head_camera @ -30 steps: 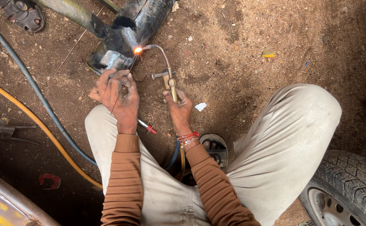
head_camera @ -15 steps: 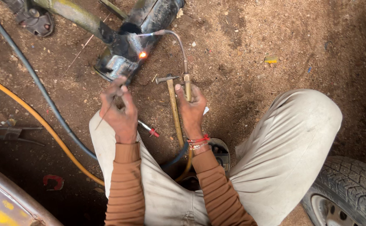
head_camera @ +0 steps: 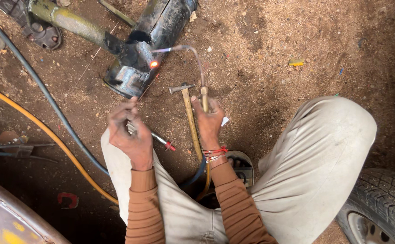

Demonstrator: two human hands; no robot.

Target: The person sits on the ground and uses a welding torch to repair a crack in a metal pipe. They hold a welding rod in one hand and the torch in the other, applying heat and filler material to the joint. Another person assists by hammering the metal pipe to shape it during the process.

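The person squats on the dirt and heats a dark metal part [head_camera: 136, 68] with a gas torch [head_camera: 193, 58]. The right hand [head_camera: 208, 118] is closed around the torch's brass handle, just below the part, and the curved tip ends at a small orange glow [head_camera: 153, 64] on the part's near edge. The left hand [head_camera: 127, 133], also just below the part, pinches a thin rod [head_camera: 148, 86] that slants up toward the glow. This looks like the heating stage of a brazing joint; the next move likely calls for touching the rod to the hot spot while the flame stays steady. A hammer [head_camera: 185, 104] lies beside the torch hand. The rod's tip is hard to make out, and the part's far end is cut off at the top.
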